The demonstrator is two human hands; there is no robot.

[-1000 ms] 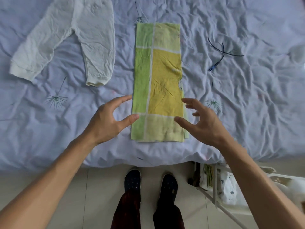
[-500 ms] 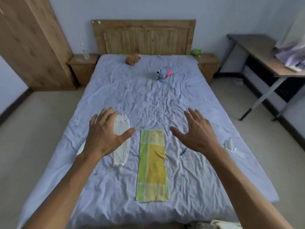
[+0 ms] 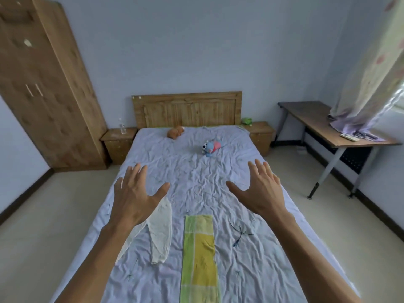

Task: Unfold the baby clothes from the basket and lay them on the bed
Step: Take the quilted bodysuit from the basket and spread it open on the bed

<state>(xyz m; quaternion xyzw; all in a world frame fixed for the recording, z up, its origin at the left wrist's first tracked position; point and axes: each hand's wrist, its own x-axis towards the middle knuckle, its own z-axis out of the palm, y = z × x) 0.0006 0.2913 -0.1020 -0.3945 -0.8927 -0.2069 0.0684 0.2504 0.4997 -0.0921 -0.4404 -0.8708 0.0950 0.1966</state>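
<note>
**Two pieces laid flat, both hands free**

The bed (image 3: 196,171) fills the middle of the view, its pale sheet creased all over. Near the foot edge lie two pieces, each spread flat. The cloth (image 3: 200,259), green and yellow in blocks, runs lengthwise down the centre to the foot edge. The trousers (image 3: 160,235), white, lie just beside it toward the left edge, partly hidden by the left forearm. Both look fully opened, so that part of the job seems done.

The basket is out of view, so I cannot tell how many clothes are left in it.

The left hand (image 3: 136,197) and right hand (image 3: 261,193) hover above the middle of the bed, fingers spread wide, palms down, holding nothing and touching no cloth.

Near the head edge sit a brown toy (image 3: 176,132) and a blue toy (image 3: 210,147), well apart from the clothes.
</note>
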